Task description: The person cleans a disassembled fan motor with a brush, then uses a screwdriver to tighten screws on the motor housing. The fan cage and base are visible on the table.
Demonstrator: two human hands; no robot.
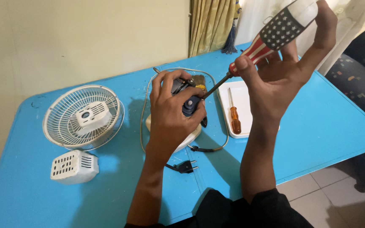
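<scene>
Across the blue table (317,126), the white fan grille (83,116) lies flat to the left of the fan base (186,139), kept out of the way, with a white motor cover (73,166) just in front of it and a white tray (243,101) holding an orange-handled screwdriver (234,118) to the base's right, close for reach. Left hand (174,114) is clamped around the dark fan motor (189,103) above the base to steady it; right hand (284,71), fingers wrapped on a large star-and-stripe-handled screwdriver (271,36), angles its tip down into the motor. Black plug (186,166) lies just in front of the base, unplugged.
</scene>
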